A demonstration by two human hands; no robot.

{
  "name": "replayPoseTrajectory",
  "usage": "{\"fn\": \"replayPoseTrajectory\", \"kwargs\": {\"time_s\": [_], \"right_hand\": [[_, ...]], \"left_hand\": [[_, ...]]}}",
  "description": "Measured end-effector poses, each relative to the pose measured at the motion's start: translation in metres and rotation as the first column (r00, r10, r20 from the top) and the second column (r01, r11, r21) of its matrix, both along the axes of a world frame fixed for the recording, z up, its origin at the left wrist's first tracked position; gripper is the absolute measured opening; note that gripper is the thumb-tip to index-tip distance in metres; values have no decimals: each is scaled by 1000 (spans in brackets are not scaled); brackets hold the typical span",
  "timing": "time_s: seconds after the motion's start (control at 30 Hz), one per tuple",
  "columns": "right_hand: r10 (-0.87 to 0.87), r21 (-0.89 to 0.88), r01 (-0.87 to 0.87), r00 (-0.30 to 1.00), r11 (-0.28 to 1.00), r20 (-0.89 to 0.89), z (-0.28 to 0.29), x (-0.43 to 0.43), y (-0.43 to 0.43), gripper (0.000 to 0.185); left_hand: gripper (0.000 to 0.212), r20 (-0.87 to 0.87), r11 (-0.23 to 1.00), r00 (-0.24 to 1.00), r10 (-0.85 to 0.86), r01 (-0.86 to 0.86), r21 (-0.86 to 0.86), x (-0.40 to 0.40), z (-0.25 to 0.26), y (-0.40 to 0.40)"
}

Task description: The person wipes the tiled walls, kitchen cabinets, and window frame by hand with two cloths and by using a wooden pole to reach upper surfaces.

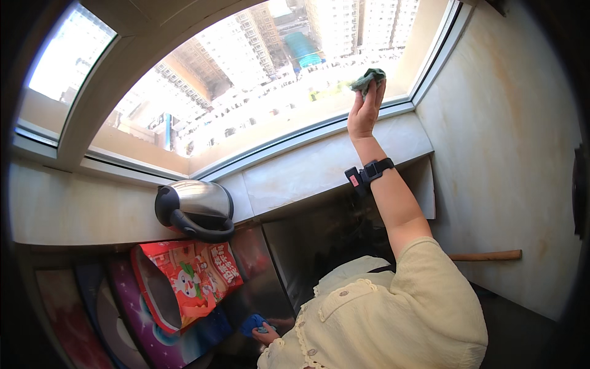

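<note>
My right hand is raised to the window pane, its fingers pressing a crumpled green cloth near the lower right corner of the glass. Around that wrist is a black strap carrying a small device. Low in the picture, my left hand grips a bunched blue cloth in front of a dark glossy panel. Most of my left arm is hidden behind my body.
A steel kettle with a black handle stands on the marbled sill at left. Below it is an upright red printed bag, by a purple patterned panel. A wooden handle juts out beside the right wall. The white window frame borders the sill.
</note>
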State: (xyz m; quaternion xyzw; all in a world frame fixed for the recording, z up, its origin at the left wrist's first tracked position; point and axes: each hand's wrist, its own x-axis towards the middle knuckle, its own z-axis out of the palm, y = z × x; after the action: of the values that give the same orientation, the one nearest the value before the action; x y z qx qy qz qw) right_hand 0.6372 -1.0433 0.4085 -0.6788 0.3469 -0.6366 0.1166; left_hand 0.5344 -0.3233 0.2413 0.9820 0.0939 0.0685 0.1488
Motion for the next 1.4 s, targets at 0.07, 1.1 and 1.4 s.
{"fn": "replayPoseTrajectory", "kwargs": {"time_s": [0.07,1.1,1.4], "right_hand": [[-74,54,67,989,996,130,15,-9,-28,42],[235,-494,-510,824,704,-515,105,113,104,36],[-69,-340,106,991,934,118,132,40,-15,37]], "left_hand": [[40,31,998,999,-23,22,57,3,-23,16],[40,-2,996,997,82,-82,-45,-4,23,-26],[40,12,992,996,91,-90,-90,-3,16,-22]]}}
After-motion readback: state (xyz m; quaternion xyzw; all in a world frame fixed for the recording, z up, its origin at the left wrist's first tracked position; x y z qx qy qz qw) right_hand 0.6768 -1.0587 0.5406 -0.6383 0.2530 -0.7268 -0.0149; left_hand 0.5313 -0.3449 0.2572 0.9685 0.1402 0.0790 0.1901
